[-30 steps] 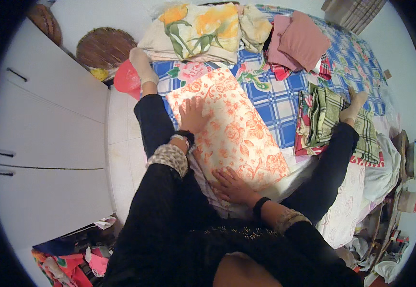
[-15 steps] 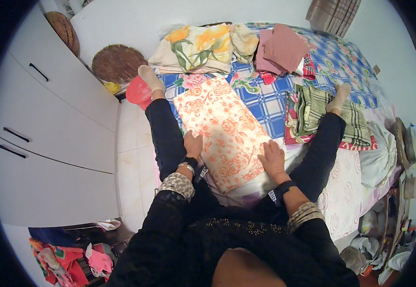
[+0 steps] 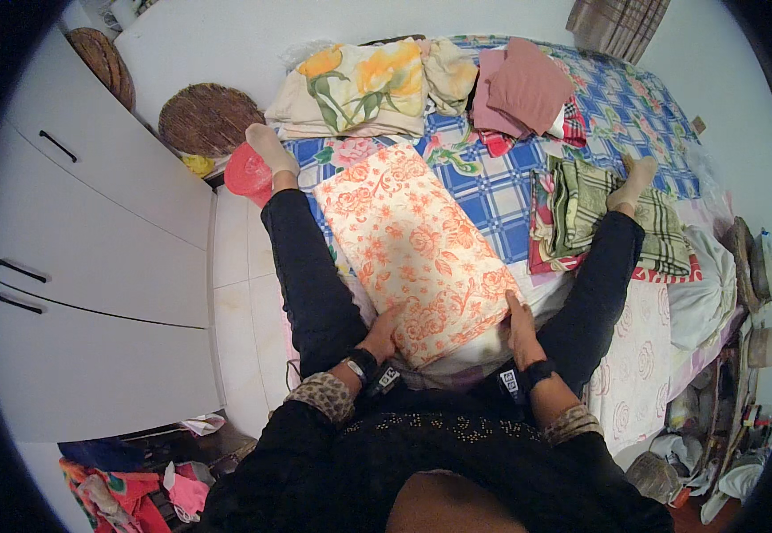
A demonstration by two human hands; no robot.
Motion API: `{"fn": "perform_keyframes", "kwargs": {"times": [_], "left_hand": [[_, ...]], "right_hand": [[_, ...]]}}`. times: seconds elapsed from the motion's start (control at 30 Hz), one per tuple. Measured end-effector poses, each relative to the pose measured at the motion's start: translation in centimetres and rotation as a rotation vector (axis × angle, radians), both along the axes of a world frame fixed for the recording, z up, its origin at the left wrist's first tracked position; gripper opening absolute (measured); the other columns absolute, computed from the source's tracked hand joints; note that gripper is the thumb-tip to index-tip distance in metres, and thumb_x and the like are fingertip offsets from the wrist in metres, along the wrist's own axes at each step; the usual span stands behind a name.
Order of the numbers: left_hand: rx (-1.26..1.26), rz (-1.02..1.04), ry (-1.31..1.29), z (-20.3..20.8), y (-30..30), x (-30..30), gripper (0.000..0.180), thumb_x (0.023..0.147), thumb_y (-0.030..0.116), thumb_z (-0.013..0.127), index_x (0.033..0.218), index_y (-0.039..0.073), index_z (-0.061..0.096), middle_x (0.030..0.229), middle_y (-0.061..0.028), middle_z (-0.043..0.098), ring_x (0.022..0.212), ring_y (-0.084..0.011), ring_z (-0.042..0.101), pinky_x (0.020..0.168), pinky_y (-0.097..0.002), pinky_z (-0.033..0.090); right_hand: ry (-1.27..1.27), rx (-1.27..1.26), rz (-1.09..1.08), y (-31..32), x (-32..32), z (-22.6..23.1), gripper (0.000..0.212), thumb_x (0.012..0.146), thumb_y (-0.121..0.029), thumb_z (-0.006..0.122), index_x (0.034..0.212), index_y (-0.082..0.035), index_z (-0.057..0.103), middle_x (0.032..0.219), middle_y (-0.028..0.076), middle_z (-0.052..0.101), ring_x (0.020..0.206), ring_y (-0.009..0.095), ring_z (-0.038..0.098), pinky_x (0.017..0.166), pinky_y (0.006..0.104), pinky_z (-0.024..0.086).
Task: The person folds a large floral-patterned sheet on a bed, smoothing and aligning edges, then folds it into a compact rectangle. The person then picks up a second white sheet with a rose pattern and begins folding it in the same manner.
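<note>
A folded cream cloth with orange flowers (image 3: 421,249) lies flat between my outstretched legs, slightly slanted. My left hand (image 3: 387,329) rests against its lower left edge, fingers extended and pointing away from me. On the other side, my right hand (image 3: 521,327) touches the lower right edge, its fingers stretched along the cloth's side. Neither hand visibly grips the cloth. Dark bands circle both wrists.
The bed has a blue checked sheet (image 3: 483,200). Folded yellow-flowered fabric (image 3: 364,84), pink cloths (image 3: 528,84) and a green plaid cloth (image 3: 581,209) lie farther off. A red bucket (image 3: 248,173) and white cabinet (image 3: 102,240) stand left. My feet are beside the piles.
Both hands have slid nearer to me along the cloth's sides. My right hand has moved off the cloth's top to its right edge. The cloth stays nearly in place.
</note>
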State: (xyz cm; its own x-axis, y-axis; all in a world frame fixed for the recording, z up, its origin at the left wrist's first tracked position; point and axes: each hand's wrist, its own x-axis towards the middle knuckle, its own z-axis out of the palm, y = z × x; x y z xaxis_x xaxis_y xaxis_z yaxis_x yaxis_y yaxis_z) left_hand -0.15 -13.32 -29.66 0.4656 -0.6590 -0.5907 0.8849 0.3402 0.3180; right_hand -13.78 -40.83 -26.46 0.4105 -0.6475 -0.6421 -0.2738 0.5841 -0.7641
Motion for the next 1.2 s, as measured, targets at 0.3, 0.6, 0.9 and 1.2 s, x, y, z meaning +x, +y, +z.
{"fn": "perform_keyframes", "kwargs": {"times": [0.3,0.6,0.9,1.2], "left_hand": [[-0.042,-0.241,0.043,6.0,-0.4,-1.0,0.046,0.099,0.018,0.052,0.139,-0.003,0.041,0.138,-0.0152,0.052,0.124,-0.0287,0.054,0.109,-0.0448,0.042],[-0.153,-0.488,-0.015,13.0,-2.5,-4.4,0.045,0.097,0.020,0.059,0.137,0.005,0.046,0.134,-0.0123,0.056,0.119,-0.0248,0.057,0.106,-0.0417,0.045],[-0.048,0.017,-0.295,1.9,-1.1,10.4,0.042,0.096,0.013,0.060,0.133,-0.001,0.048,0.131,-0.0135,0.058,0.119,-0.0261,0.056,0.103,-0.0380,0.045],[0.014,0.066,-0.389,1.5,-0.5,18.9,0.046,0.096,0.025,0.057,0.133,-0.002,0.049,0.130,-0.0154,0.059,0.116,-0.0275,0.059,0.098,-0.0392,0.050]], "right_hand": [[-0.171,0.416,0.329,6.4,0.5,5.6,0.063,0.089,-0.047,0.067,0.132,-0.003,0.050,0.116,0.011,0.067,0.098,0.019,0.068,0.081,0.0319,0.057],[-0.419,-0.151,0.306,-0.5,-0.6,13.2,0.042,0.088,-0.023,0.067,0.119,0.004,0.060,0.108,0.011,0.068,0.090,0.019,0.066,0.079,0.0314,0.052],[-0.199,-0.058,0.110,-0.2,-3.0,7.1,0.052,0.088,-0.011,0.065,0.134,0.003,0.045,0.123,0.016,0.061,0.108,0.027,0.062,0.093,0.0378,0.051],[-0.186,-0.005,0.118,0.1,-2.8,6.9,0.054,0.086,-0.005,0.062,0.136,0.004,0.044,0.125,0.017,0.060,0.107,0.026,0.062,0.091,0.0368,0.051]]}}
